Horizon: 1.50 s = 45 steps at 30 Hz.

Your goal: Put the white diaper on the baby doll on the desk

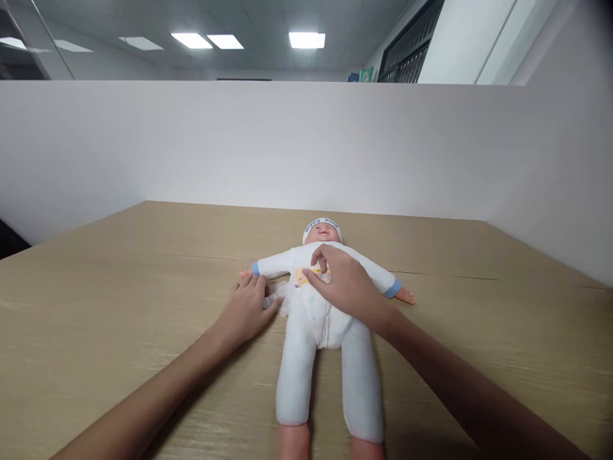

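A baby doll [295,377] lies on its back, feet towards me, in a white suit with blue cuffs and a white lettered headband. A white diaper [313,313] with a printed, coloured waistband covers its hips and belly. My left hand [249,305] rests low beside the doll's hip, thumb and fingers closed around the diaper's side tab, which spreads out to the left. Over the front waistband is my right hand [342,281], its thumb and index finger apart and the other fingers curled. Nothing shows between that thumb and index finger.
The doll lies on a wide tan tabletop [143,306] with thin seams across it. A white partition [306,147] stands along the back, and another white panel [550,172] rises at the right. Ceiling lights show beyond.
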Available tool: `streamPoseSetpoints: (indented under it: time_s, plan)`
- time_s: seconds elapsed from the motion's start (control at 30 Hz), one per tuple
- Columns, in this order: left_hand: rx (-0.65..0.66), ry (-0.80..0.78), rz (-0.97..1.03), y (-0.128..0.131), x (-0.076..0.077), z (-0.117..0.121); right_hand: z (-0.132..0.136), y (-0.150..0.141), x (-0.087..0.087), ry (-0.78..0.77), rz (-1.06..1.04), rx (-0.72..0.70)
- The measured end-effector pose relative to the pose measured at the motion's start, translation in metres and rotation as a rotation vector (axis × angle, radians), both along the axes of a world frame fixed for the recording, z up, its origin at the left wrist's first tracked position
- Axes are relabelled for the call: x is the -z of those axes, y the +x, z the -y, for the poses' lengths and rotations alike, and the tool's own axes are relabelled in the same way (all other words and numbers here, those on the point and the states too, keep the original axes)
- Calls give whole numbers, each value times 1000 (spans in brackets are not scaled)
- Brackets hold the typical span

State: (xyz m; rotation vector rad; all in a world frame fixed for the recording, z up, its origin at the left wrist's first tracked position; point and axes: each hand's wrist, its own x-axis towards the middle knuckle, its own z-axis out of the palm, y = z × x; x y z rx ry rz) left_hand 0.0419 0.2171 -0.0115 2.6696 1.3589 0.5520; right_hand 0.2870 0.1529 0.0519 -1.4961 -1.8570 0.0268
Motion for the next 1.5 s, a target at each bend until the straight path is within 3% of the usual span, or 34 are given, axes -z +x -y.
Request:
streamPoseSetpoints:
  time_s: [0.13,0.27,0.37,0.47,0.63,0.83,0.9,1.07,1.13,1.23,1.37,1.5]
  plan:
    - [-12,-228,70,-6,-8,-10,-6,-10,0,-149,-3,73]
    - [61,-502,334,-4,-32,-23,-3,-8,-2,-161,-42,91]
    - [95,-557,509,16,-56,-19,1,-6,-6,-182,-14,32]
    - [170,-607,524,47,-71,-9,3,-3,-8,-196,47,-53]
    - [387,-688,632,79,-65,-6,-1,2,-5,-210,40,-58]
    - [313,-679,861,63,-45,-4,-4,9,-9,-288,-8,-93]
    - [317,-620,820,56,-43,5,-5,12,-8,-286,-30,-83]
    - [361,-272,625,42,-49,37,-2,16,-6,-172,-157,-37]
    - [412,-188,537,35,-54,52,14,12,-10,-33,-147,-27]
    - [545,-176,327,23,-59,74,62,-1,-14,74,-137,-108]
    - [658,-275,127,11,-58,90,129,-12,3,-160,-120,-290]
    - [507,-335,170,12,-49,88,140,7,36,-285,-82,-186]
